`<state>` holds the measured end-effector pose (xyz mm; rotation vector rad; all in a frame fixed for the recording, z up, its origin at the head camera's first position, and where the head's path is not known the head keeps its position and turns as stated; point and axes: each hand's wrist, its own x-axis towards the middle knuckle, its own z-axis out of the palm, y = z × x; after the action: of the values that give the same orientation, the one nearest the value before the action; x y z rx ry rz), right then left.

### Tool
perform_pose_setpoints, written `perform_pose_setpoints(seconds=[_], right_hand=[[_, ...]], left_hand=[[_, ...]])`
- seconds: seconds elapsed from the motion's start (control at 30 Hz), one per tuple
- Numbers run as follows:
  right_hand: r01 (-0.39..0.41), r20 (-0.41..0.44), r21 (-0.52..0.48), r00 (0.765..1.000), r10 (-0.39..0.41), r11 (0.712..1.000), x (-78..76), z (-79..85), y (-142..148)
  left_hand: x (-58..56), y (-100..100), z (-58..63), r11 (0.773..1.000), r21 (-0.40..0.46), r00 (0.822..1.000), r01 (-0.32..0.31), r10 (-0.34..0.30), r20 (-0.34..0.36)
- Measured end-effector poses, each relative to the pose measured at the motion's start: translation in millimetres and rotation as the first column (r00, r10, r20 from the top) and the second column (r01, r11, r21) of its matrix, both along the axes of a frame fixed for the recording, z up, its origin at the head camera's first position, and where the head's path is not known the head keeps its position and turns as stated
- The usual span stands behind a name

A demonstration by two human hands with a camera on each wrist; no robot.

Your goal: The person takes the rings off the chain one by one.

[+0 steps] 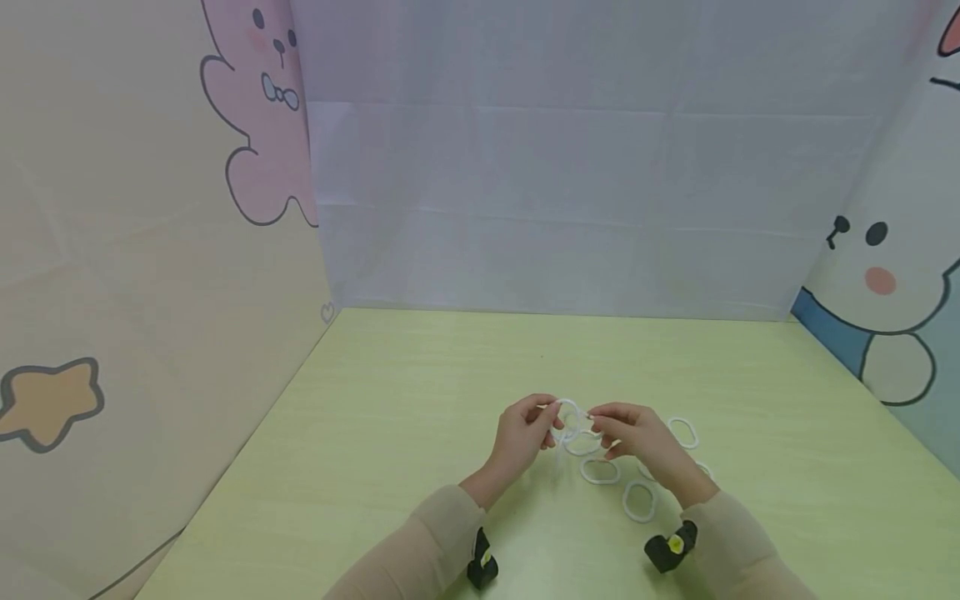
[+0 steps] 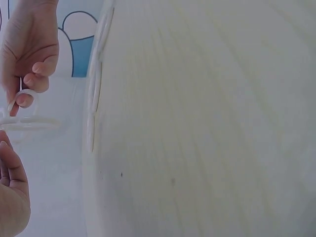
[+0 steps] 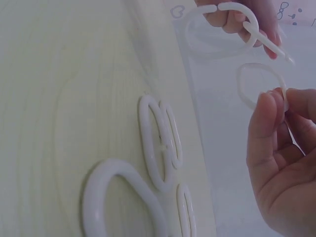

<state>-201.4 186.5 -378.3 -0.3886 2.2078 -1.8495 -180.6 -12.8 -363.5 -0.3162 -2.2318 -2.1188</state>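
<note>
My left hand [image 1: 523, 429] pinches a white plastic ring link [image 3: 237, 6], whose small gap shows in the right wrist view. Another white link [image 3: 269, 39] crosses its side, seen nearly edge-on. Facing it, my right hand [image 1: 637, 435] pinches a white ring [image 3: 261, 64] between thumb and fingertips. Both hands are raised over the table, fingertips a short way apart. Whether the right hand's ring touches the left hand's links I cannot tell. Fingers partly cover the held links.
Several loose white rings lie on the pale yellow-green table [image 1: 420, 375], among them one near ring [image 1: 639, 521], one oval ring [image 1: 600, 482] and one beyond the right wrist [image 1: 682, 420]. A plain cloth [image 1: 555, 208] hangs behind the table, with printed cloths at both sides.
</note>
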Motion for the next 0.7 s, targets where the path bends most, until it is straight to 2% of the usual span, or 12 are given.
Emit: perform_pose_setpoints(seconds=[0.47,0.7], right_hand=[[0.084,0.012,0.004,0.996,-0.084,0.996,-7.2,-2.5,14.5],[0.096,0.003,-0.017,0.995,-0.096,0.995,-10.5,-4.8,23.1]], left_hand=[[-0.3,-0.4,-1.0,1.0,-0.006,1.0,0.001,-0.001,0.003],[-0.4,-0.5,-1.7,1.0,-0.005,1.0,0.002,-0.002,0.006]])
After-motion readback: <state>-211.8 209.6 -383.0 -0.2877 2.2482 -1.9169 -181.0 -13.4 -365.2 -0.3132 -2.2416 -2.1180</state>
